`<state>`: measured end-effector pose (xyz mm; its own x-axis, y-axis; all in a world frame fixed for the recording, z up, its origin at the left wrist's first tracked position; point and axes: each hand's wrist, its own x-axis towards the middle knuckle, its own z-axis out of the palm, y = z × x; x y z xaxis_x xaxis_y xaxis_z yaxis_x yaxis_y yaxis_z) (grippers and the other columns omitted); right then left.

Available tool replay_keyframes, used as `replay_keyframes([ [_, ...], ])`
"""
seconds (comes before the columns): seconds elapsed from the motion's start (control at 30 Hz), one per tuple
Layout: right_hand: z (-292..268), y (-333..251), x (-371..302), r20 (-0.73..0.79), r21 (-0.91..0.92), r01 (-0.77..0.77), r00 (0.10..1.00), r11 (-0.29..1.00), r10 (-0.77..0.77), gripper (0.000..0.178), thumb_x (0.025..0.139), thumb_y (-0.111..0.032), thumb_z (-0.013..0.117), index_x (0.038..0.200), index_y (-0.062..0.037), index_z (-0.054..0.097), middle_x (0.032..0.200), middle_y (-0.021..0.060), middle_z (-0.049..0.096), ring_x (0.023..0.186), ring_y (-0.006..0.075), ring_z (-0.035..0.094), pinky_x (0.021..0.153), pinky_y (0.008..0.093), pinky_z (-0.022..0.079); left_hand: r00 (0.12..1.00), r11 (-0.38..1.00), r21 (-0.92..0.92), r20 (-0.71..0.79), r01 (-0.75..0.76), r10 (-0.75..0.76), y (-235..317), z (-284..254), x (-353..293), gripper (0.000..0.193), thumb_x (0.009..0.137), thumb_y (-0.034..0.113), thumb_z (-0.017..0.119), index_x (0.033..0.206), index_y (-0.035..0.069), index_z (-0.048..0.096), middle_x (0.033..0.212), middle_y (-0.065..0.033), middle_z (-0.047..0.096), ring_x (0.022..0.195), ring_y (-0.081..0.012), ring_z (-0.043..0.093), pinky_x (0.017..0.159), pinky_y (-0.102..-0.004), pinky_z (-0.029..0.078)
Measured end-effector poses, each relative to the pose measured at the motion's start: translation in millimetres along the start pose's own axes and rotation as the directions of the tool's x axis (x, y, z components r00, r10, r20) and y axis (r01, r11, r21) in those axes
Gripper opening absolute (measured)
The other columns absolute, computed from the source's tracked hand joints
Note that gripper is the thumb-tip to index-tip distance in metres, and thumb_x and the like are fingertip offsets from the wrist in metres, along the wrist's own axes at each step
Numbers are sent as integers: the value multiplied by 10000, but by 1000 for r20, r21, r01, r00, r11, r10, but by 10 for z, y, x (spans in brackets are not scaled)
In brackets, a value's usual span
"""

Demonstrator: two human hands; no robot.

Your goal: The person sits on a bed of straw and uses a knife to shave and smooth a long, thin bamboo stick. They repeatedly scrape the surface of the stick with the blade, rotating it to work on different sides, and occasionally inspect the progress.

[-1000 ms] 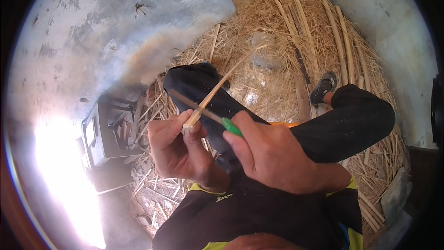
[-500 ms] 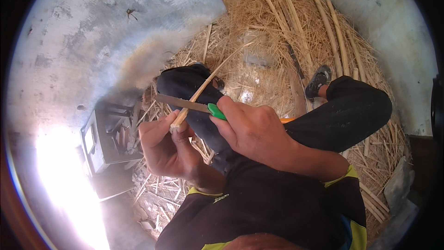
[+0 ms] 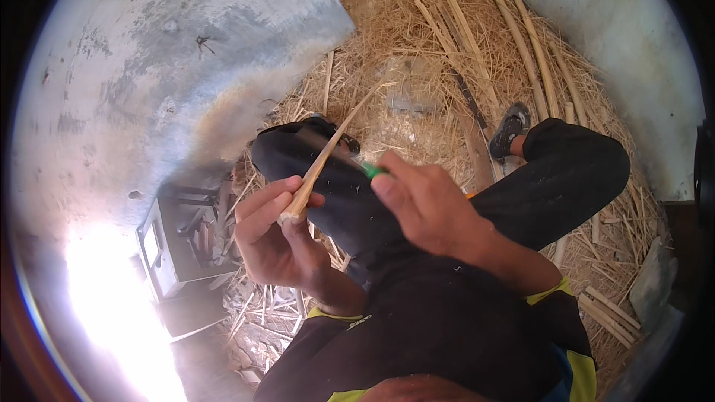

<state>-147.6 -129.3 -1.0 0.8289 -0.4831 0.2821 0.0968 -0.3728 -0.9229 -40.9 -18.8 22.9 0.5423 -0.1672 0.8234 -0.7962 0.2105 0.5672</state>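
Stick — we see its thick end pinched in the left hand, long axis slanting away to upper right; just beside it, the right hand grips a green-handled knife — contact too blurred to call.

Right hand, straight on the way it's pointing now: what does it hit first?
Probably the thin wooden stick pinched in the left hand; the right hand holds a green-handled knife, blade blurred, pointing that way. Depth is unclear, so the black-trousered left leg might come first.
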Motion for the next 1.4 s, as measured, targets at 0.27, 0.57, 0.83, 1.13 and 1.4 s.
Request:
replay_keyframes([
  [0.27,119,535,216,-52,-236,-97,995,967,87,309,982,-318,417,863,-47,504,549,207,537,543,409,576,491,496,433,999,994,112,-33,15,-11,-40,-22,9,260,900,176,619,911,-65,521,830,-215,602,540,-204,599,453,-220,473],
  [0.57,206,573,416,-84,-256,-43,996,966,23,354,976,-351,426,816,-52,528,549,219,540,559,434,576,489,497,463,994,980,194,-95,-32,51,-91,-26,23,293,903,220,618,901,-57,522,752,-190,596,486,-179,559,444,-219,436],
  [0.83,408,453,450,-40,-352,81,994,933,-101,324,969,-344,446,814,-70,523,538,170,557,524,368,598,454,447,476,987,959,281,-145,-26,69,-157,-152,55,203,913,144,586,863,-48,541,644,-126,587,525,-148,556,521,-222,428],
  [1.13,134,1645,298,-176,-563,-290,957,774,231,384,992,-336,367,923,-24,580,656,213,603,627,395,605,599,481,482,983,991,132,-184,7,17,-191,-53,64,151,901,84,593,908,-61,552,712,-154,611,550,-142,550,523,-217,431],
  [1.4,107,73,224,72,14,13,997,1000,-14,368,983,-345,417,840,-24,527,559,228,533,555,428,570,492,490,419,981,967,222,-120,-125,154,-70,-92,30,237,935,201,559,913,-29,504,731,-137,555,537,-152,491,495,-223,381],
])
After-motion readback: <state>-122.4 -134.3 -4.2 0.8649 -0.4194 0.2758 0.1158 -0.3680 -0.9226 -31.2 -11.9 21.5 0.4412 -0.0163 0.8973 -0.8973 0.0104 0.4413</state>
